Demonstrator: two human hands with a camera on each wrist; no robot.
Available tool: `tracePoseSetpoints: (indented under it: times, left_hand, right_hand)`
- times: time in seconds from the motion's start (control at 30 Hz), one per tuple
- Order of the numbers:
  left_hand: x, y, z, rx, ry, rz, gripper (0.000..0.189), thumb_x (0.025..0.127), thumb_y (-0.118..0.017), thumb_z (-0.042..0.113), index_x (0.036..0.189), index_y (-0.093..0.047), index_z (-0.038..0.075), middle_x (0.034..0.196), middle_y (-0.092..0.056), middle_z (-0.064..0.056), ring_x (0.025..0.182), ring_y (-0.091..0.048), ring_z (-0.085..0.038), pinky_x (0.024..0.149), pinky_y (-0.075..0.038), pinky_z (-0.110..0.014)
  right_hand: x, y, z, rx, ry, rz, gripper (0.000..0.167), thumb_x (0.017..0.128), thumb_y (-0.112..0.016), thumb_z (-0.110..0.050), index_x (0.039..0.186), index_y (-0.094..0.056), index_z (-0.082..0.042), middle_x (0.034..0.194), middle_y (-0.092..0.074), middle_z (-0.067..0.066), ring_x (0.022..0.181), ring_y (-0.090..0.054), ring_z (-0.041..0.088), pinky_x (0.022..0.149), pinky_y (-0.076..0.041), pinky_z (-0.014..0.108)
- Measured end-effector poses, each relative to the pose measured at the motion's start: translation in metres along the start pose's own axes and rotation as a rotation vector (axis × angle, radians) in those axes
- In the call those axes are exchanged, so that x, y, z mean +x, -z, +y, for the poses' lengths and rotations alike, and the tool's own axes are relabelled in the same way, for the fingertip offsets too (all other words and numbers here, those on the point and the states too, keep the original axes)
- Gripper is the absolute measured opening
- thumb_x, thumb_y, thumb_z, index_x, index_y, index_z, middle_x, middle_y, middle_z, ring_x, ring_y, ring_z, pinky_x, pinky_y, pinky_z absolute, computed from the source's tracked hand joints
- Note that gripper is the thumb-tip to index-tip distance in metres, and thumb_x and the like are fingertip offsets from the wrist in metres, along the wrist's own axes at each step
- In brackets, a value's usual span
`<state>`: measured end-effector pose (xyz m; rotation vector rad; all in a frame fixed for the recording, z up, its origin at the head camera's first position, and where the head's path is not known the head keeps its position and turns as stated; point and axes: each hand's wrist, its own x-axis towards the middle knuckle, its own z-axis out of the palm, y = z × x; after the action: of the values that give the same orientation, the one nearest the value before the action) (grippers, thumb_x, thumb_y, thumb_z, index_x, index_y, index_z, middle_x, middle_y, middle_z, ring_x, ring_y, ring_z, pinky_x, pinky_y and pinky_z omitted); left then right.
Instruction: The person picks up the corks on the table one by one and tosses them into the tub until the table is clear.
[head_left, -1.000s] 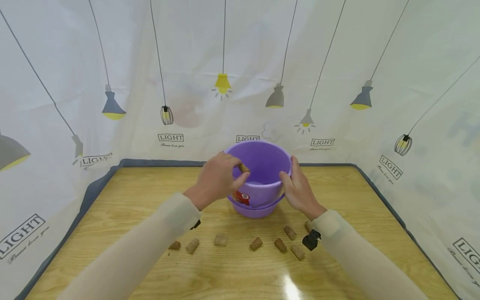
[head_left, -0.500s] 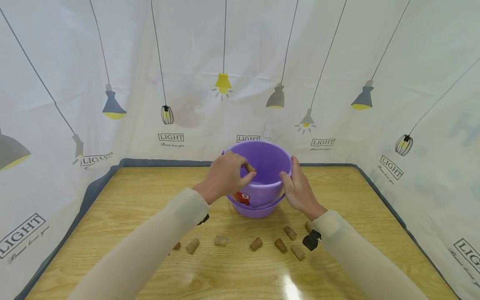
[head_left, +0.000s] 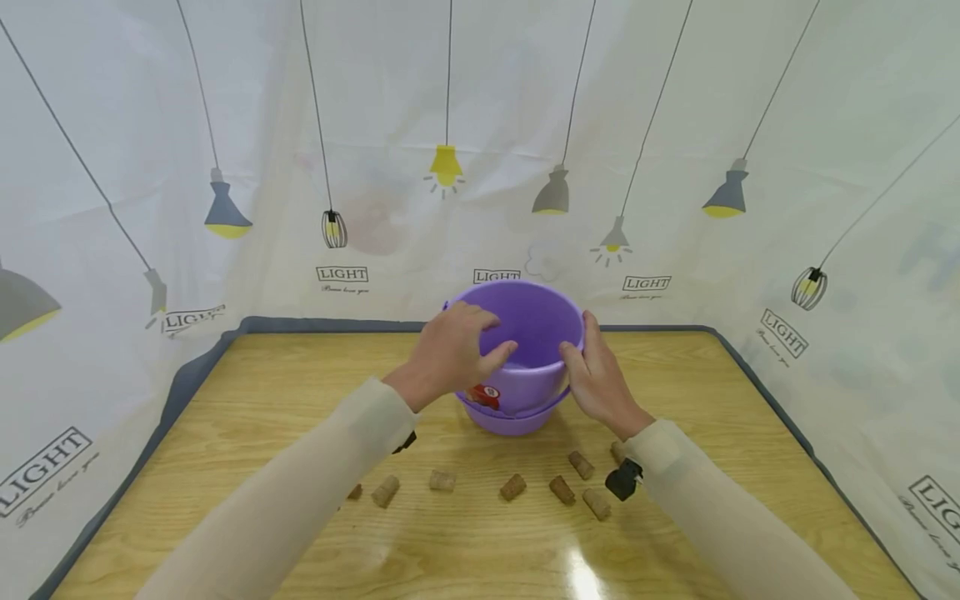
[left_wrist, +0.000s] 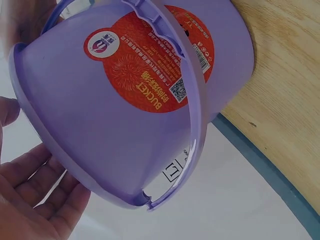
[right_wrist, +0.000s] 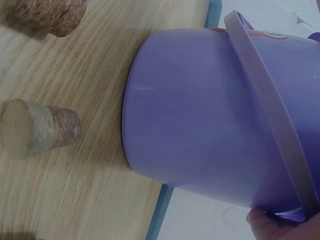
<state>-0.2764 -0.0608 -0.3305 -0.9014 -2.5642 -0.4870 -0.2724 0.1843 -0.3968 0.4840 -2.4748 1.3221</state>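
Note:
A purple plastic bucket [head_left: 528, 389] stands upright on the table, a red label on its wall and its handle hanging down in front. My right hand [head_left: 602, 383] grips the bucket's right rim, thumb on the near side. Over the left part of the opening is my left hand [head_left: 452, 346], thumb and fingers spread apart with nothing between them. The left wrist view has this hand [left_wrist: 42, 195] right at the rim, beside the label [left_wrist: 150, 70]. The bottom inside the bucket is mostly hidden.
Several corks lie on the table in front of the bucket, among them a pale cork [head_left: 442, 480], a darker cork [head_left: 562, 490] and one tapered cork [right_wrist: 40, 129]. A lamp-print cloth [head_left: 405, 242] hangs behind and at both sides of the table.
My left hand has moved slightly right over the bucket and let go of the cork it pinched, which is now out of sight. The right hand and the bucket have stayed put.

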Motion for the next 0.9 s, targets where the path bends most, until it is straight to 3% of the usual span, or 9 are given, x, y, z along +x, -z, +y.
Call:
tracePoseSetpoints:
  times: [0.37,0.6,0.9]
  left_hand:
    - [-0.005,0.005,0.000,0.004,-0.033,0.095,0.039,0.094,-0.073,0.038,0.112,-0.075,0.003,0.108,-0.075,-0.009,0.105,-0.068,-0.027,0.092,-0.058,-0.041]
    - [-0.012,0.008,-0.004,0.010,-0.024,0.106,0.036,0.094,-0.072,0.036,0.109,-0.075,0.004,0.106,-0.075,-0.008,0.101,-0.067,-0.025,0.087,-0.059,-0.039]
    - [-0.025,0.013,-0.013,0.039,-0.069,0.144,0.033,0.093,-0.073,0.034,0.106,-0.076,0.003,0.102,-0.076,-0.009,0.093,-0.068,-0.027,0.078,-0.060,-0.039]
  right_hand:
    - [0.000,0.000,-0.001,-0.016,-0.010,0.016,0.066,0.108,-0.039,-0.020,0.163,-0.009,-0.002,0.160,-0.033,0.027,0.145,-0.038,0.041,0.119,-0.032,0.056]
    - [0.000,0.000,0.000,-0.018,-0.004,0.008,0.066,0.108,-0.038,-0.023,0.163,-0.009,-0.002,0.160,-0.033,0.027,0.145,-0.038,0.040,0.119,-0.032,0.056]
    - [0.000,0.000,-0.001,-0.006,0.000,0.004,0.066,0.108,-0.038,-0.023,0.163,-0.009,-0.003,0.160,-0.034,0.026,0.145,-0.038,0.039,0.119,-0.033,0.055]
